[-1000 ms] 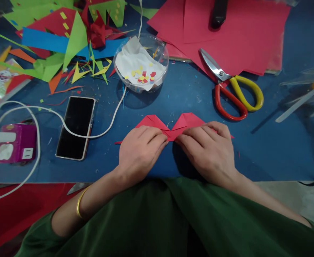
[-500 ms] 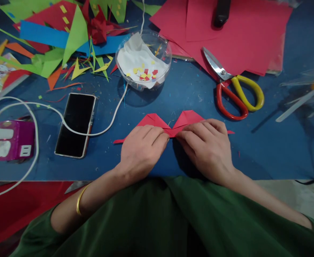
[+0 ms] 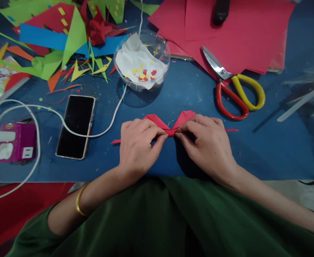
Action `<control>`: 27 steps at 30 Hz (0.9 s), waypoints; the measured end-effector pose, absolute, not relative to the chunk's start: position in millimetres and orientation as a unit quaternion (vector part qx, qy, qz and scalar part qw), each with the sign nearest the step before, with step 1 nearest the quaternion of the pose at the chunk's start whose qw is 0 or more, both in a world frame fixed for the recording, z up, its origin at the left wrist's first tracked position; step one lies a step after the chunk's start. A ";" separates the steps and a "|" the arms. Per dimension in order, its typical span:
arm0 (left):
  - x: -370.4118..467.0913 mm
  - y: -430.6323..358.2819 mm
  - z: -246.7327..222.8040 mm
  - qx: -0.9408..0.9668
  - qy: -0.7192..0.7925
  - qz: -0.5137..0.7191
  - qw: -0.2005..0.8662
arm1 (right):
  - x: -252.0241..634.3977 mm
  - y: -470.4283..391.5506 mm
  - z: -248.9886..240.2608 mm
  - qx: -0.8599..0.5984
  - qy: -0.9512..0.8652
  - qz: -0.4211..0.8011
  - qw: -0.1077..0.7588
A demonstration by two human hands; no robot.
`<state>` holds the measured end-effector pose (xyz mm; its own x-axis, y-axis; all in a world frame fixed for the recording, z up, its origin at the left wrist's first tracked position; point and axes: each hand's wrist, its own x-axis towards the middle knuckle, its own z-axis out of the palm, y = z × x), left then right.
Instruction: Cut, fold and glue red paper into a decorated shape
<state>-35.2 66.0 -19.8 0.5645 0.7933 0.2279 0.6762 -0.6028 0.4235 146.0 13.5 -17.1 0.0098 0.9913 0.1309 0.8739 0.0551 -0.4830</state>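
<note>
A folded red paper lies on the blue table, with two raised peaks, a V-shaped dip between them and a thin strip sticking out at each side. My left hand pinches its lower edge just left of the dip, thumb and fingertips together. Just right of the dip, my right hand pinches the same edge. The two sets of fingertips are close but apart. Much of the paper is hidden beneath both hands.
Scissors with red and yellow handles lie behind my right hand, beside red sheets. A clear bowl holds paper bits. Left are a phone, white cable, purple box and coloured scraps.
Both hands have shifted slightly on the red paper, and their thumbs and fingers now pinch more visibly beside the dip. Less of the left peak shows.
</note>
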 end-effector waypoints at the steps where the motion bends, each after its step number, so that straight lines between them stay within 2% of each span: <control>1: -34.9 66.0 -19.6 0.872 0.425 0.199 0.140 | 145.8 13.8 -17.3 -0.675 -0.691 0.132 0.222; 12: -31.8 65.1 -16.2 0.871 0.443 0.174 0.119 | 144.7 15.3 -15.3 -0.672 -0.708 0.111 0.188; 20: -33.3 63.4 -18.8 0.890 0.413 0.186 0.044 | 144.7 16.8 -15.2 -0.679 -0.696 0.126 0.196; 27: -35.8 55.7 -21.3 0.952 0.229 0.196 -0.046 | 145.0 17.4 -16.5 -0.673 -0.697 0.125 0.213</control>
